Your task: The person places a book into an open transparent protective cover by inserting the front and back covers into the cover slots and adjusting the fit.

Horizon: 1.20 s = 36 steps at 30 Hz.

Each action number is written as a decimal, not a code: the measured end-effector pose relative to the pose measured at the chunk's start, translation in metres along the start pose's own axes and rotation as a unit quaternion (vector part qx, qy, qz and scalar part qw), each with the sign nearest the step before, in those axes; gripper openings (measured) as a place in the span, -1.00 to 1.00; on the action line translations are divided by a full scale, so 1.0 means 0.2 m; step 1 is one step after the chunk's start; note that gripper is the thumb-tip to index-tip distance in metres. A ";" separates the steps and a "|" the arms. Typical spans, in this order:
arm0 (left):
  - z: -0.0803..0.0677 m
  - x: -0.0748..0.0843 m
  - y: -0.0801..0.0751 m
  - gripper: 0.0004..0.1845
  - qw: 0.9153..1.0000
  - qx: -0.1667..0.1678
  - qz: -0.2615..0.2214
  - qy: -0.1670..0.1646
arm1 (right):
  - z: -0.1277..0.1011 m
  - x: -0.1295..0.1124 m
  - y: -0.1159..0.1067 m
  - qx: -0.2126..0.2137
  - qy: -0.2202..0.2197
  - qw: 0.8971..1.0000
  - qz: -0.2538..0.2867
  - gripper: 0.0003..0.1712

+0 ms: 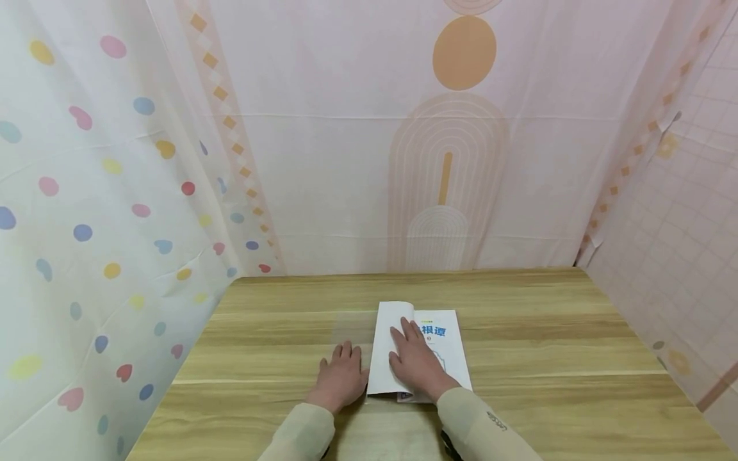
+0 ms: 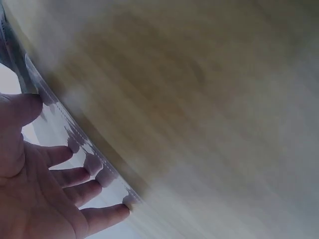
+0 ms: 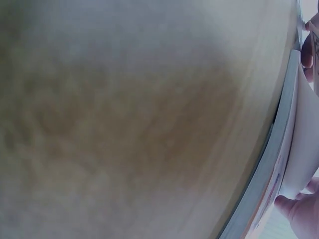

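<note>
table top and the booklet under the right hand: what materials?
Table: looks like wood or wood-grain laminate, matte; plank lines and grain show, but which one cannot be told. Booklet: paper, thin white pages with a printed cover; one leaf curls up near the right hand.

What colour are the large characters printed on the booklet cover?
Blue, on the white cover of the booklet; the head view shows them best.

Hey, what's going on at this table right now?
A person sits at a wooden table with a thin white booklet in front of them. Their right hand lies flat on it, fingers straight, pressing down a folded-over white page. The left hand rests flat on the table just left of the booklet, fingers straight.
</note>
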State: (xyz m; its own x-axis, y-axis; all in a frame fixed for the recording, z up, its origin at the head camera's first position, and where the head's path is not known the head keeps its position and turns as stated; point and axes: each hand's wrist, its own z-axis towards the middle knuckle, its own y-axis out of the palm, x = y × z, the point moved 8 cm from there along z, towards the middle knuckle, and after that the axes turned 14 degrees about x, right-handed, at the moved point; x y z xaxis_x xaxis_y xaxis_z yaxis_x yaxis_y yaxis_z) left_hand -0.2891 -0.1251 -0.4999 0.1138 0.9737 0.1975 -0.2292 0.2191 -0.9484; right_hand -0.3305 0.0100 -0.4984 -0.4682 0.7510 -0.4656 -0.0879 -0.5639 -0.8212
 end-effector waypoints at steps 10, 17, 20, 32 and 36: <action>0.00 -0.01 0.00 -0.59 1.000 0.009 0.019 0.016 | 0.00 -0.01 0.00 0.019 0.003 1.000 -0.004 -0.34; 0.00 -0.01 -0.02 -0.63 0.999 0.014 0.012 0.029 | 0.00 -0.05 -0.01 0.059 0.005 0.996 -0.060 -0.36; 0.00 -0.01 -0.02 -0.63 0.999 0.014 0.013 0.031 | 0.00 -0.05 -0.01 0.066 0.014 0.995 -0.074 -0.36; 0.01 -0.01 -0.02 -0.61 0.999 0.007 0.012 0.029 | 0.02 -0.05 -0.03 0.102 0.036 0.993 -0.053 -0.32; 0.01 -0.01 -0.02 -0.61 0.999 0.010 0.013 0.032 | 0.02 -0.05 -0.03 0.111 0.041 0.992 -0.045 -0.30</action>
State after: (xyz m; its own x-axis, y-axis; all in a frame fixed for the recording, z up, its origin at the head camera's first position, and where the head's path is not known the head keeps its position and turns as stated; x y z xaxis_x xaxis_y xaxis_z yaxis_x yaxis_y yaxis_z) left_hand -0.2896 -0.1280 -0.4957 0.1682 0.9732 0.1568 -0.2524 0.1963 -0.9475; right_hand -0.3280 0.0047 -0.4872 -0.3765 0.8225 -0.4264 -0.3228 -0.5479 -0.7718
